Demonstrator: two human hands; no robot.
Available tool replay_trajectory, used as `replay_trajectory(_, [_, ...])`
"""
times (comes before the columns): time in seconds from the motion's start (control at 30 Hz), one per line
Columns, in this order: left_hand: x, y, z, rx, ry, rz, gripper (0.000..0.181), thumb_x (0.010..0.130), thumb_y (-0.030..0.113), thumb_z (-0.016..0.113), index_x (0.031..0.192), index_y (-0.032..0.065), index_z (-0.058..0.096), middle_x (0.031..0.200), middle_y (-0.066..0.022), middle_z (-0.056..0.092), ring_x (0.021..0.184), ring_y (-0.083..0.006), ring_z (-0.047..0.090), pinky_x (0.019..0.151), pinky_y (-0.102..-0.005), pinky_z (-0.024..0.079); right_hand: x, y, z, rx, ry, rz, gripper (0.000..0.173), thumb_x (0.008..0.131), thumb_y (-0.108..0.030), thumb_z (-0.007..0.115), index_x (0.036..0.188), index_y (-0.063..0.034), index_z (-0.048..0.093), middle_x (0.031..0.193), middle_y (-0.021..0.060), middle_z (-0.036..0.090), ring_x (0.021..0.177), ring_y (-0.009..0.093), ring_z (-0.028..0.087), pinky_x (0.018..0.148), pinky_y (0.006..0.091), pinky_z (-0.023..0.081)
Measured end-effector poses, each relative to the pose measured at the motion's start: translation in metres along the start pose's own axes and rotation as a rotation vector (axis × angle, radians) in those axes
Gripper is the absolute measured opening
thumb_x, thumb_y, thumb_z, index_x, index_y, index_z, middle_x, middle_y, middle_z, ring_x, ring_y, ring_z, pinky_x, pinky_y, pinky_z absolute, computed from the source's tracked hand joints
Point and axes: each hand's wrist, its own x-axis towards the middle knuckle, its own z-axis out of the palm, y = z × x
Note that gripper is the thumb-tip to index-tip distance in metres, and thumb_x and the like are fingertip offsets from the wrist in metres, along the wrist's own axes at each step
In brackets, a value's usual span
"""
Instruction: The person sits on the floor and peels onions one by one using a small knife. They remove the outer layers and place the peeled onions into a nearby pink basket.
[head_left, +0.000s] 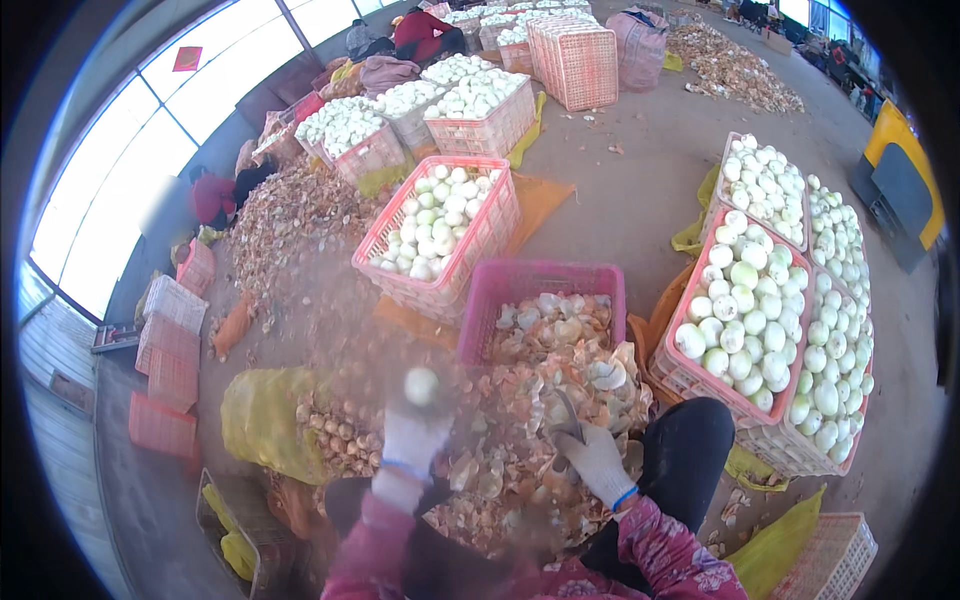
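My left hand (417, 435), in a white work glove with a blue cuff edge, is blurred and has a peeled white onion (421, 386) at its fingertips. My right hand (596, 454), gloved alike, grips a small tool with a dark curved blade (571, 412) over the heap of onion skins (525, 480) between my knees. Unpeeled onions (341, 442) spill from a yellow-green mesh sack (270, 420) left of my left hand. Ahead stands a magenta plastic crate (615, 300) with skins in it. Beyond it, a pink crate (491, 225) holds peeled onions.
Stacked crates of peeled onions (750, 300) stand close on my right, by my knee. Empty crates (169, 345) line the left side. A large skin pile (300, 217) lies ahead left, near a seated person (214, 196). More filled crates (480, 112) stand farther ahead.
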Motion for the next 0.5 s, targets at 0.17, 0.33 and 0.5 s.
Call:
replay_trajectory(0.17, [0.152, 0.051, 0.005, 0.414, -0.054, 0.425, 0.051, 0.109, 0.054, 0.055, 0.124, 0.0064, 0.061, 0.111, -0.0175, 0.069, 0.089, -0.0273, 0.073, 0.063, -0.0347, 0.067, 0.009, 0.016, 0.011, 0.009, 0.031, -0.117, 0.032, 0.104, -0.023, 0.066, 0.121, 0.0031, 0.073, 0.075, 0.0070, 0.073, 0.055, 0.011, 0.063, 0.050, 0.0273, 0.046])
replay_trajectory(0.33, [0.230, 0.081, 0.107, 0.164, -0.090, 0.464, 0.046, 0.107, 0.044, 0.062, 0.136, 0.0084, 0.055, 0.119, -0.0135, 0.063, 0.102, -0.0333, 0.065, 0.091, -0.0495, 0.063, 0.008, 0.002, 0.005, -0.049, 0.022, 0.063, 0.031, 0.103, -0.026, 0.067, 0.121, -0.0020, 0.074, 0.080, 0.0073, 0.076, 0.061, 0.012, 0.067, 0.057, 0.0306, 0.051])
replay_trajectory(0.5, [0.248, 0.111, 0.116, 0.290, -0.116, 0.716, 0.038, 0.106, 0.031, 0.066, 0.133, 0.0057, 0.055, 0.120, -0.0138, 0.060, 0.097, -0.0307, 0.062, 0.086, -0.0459, 0.059, 0.006, -0.013, 0.012, 0.049, 0.004, 0.131, 0.031, 0.105, -0.022, 0.067, 0.125, 0.0017, 0.071, 0.076, 0.0072, 0.074, 0.052, 0.011, 0.062, 0.048, 0.0270, 0.047])
